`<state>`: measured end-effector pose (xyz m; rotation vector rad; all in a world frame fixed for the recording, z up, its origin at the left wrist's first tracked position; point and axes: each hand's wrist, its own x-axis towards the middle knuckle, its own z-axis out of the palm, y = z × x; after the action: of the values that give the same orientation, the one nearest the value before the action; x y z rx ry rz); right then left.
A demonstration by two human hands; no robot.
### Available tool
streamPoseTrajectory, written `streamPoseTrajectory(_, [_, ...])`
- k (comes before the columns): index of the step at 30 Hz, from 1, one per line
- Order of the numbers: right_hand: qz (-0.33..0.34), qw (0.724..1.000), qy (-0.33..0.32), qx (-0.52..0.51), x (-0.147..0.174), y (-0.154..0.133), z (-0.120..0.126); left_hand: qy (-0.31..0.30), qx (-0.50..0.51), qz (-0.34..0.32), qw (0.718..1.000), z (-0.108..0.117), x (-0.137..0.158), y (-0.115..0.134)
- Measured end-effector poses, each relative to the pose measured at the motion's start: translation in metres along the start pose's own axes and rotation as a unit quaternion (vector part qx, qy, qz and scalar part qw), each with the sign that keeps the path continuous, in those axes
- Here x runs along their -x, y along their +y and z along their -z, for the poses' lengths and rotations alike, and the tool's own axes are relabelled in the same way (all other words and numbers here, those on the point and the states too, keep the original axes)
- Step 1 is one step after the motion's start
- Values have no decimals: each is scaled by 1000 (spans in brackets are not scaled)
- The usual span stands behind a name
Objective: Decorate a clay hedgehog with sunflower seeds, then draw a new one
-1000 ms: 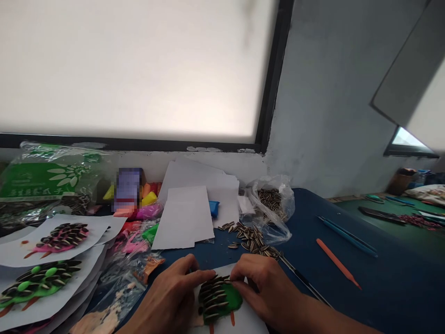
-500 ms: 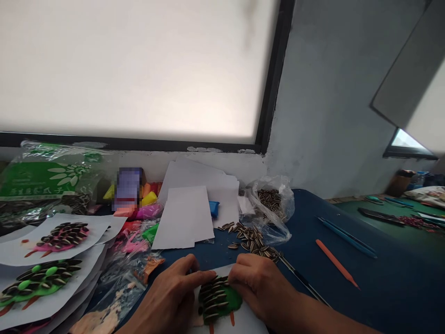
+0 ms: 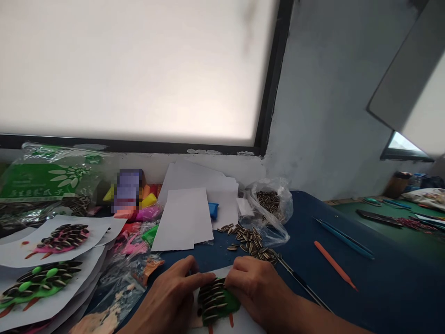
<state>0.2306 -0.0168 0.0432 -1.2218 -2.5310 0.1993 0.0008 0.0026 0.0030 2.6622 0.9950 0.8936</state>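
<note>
Bending close over the green clay point(image 3: 232, 304)

From my distant seat, I see the left hand point(image 3: 172, 290) reaching its index finger to the clay's upper edge. The right hand point(image 3: 259, 287) keeps a narrow grip at the right side; its knuckles hide the tips, so I cannot tell what either hand holds. The clay, bearing striped seeds point(image 3: 213, 299), lies on a white sheet point(image 3: 243, 324), near a loose seed pile point(image 3: 248, 237).

Matt green clay point(image 3: 232, 304), smooth paper point(image 3: 244, 324), glossy plastic bag point(image 3: 33, 181).
</note>
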Motion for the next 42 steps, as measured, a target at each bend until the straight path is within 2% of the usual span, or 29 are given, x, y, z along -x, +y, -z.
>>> streamPoseTrajectory(6, [-9,998,14,-59,2,-2,6,5,4,-10,1000,-1,1,-1])
streamPoseTrajectory(12, [-16,999,0,-47,0,-2,3,-24,1,2,1000,-3,1,-3])
streamPoseTrajectory(22, [-5,998,33,-57,1,-4,12,15,0,-17,1000,-4,1,-4])
streamPoseTrajectory(28, [13,999,30,-40,1,0,2,-8,5,-2,1000,-3,1,-3])
streamPoseTrajectory(34, [6,998,36,-55,-1,1,8,-3,-5,16,1000,0,1,2])
streamPoseTrajectory(38, [-49,995,57,-60,-7,16,14,34,4,-7,999,1,1,4])
streamPoseTrajectory(42, [-109,993,32,-24,-15,32,17,67,6,-14,998,-1,2,4])
